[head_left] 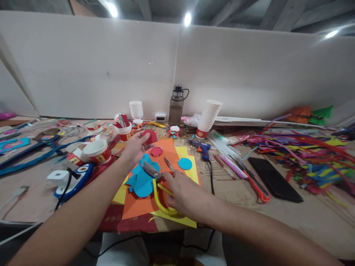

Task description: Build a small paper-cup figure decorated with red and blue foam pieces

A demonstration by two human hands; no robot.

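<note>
My left hand (pixel 135 147) pinches a red paper disc (pixel 149 137) above the far edge of the orange paper (pixel 133 208). My right hand (pixel 183 190) is closed at the yellow handles of the scissors (pixel 156 194), and part of the handles is hidden by it. The blades point left over cut blue paper pieces (pixel 142 184). A second red disc (pixel 156 151) lies on the orange sheet, just below the left fingers. Right of it rests a blue paper circle (pixel 185 163). A slim pointed pen-like tool (pixel 168 163) lies by my right fingertips.
Paper cups (pixel 97 150) and a blue-rimmed power strip (pixel 79 181) crowd the left. Behind stand a water bottle (pixel 176 107) and a tall cup stack (pixel 208 118). To the right are a glue gun (pixel 203 149), a black phone (pixel 274 179) and many pipe cleaners (pixel 318 159).
</note>
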